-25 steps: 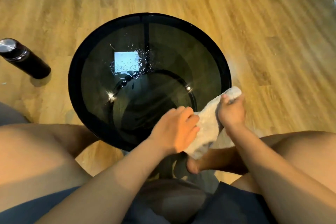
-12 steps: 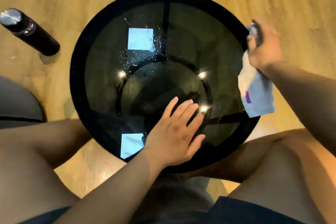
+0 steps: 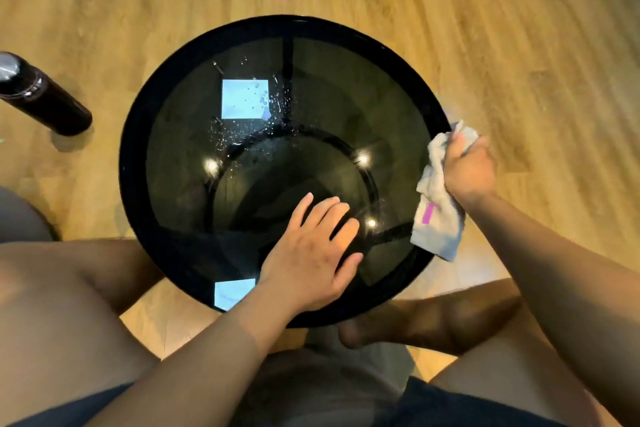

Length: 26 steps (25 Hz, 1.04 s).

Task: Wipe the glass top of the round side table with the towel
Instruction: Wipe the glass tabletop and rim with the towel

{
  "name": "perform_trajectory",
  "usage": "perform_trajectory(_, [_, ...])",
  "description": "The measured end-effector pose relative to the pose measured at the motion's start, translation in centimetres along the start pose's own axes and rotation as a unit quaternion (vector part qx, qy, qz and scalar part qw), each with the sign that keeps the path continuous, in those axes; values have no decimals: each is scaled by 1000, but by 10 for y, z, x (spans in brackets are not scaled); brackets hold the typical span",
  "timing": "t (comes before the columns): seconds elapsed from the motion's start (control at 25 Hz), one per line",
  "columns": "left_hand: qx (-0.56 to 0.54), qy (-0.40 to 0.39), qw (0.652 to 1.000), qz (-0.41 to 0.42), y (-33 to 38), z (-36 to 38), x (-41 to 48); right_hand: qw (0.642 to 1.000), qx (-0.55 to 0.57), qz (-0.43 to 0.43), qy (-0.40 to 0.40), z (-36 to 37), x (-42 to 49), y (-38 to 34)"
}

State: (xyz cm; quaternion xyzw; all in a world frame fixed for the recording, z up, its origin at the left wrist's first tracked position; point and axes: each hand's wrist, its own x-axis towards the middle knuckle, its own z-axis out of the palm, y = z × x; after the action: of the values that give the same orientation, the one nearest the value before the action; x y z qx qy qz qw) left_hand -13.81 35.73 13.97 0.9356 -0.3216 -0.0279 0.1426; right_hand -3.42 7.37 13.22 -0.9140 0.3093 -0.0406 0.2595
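The round side table (image 3: 135, 163) has a black rim and a dark glass top, seen from above in the middle of the view. Water droplets (image 3: 263, 114) speckle the far middle of the glass. My left hand (image 3: 311, 253) lies flat on the near part of the glass, fingers spread. My right hand (image 3: 469, 170) is closed on a light grey towel (image 3: 438, 229) with a purple tag. The towel hangs over the table's right rim, bunched above the fist and drooping below it.
A dark bottle (image 3: 38, 97) with a silver cap stands on the wooden floor left of the table. My bare knees flank the table's near edge, and a foot (image 3: 388, 329) rests under its near right side. Wooden floor surrounds the table.
My right hand has carried the towel from the near rim up along the right rim, then slightly back down. My left hand let go of the towel and now rests flat on the glass.
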Motion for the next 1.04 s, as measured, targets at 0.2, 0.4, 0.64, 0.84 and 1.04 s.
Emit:
perform_trajectory(0.2, [-11,-8,1000,-10,1,-1,-1,999,22,-23,-21,-13,-95,31])
perform_trajectory(0.4, [-15,-5,1000,-9,0,1,-6,994,60,-85,-18,-13,-123,25])
perform_trajectory(0.64, [-17,13,1000,4,0,3,-6,999,24,-30,-1,-10,-22,-3])
perform_trajectory(0.84, [-17,15,1000,9,2,9,-5,993,-9,-104,-45,4,68,-66])
perform_trajectory(1.04, [3,3,1000,17,2,11,0,960,-39,-254,-109,53,128,-169])
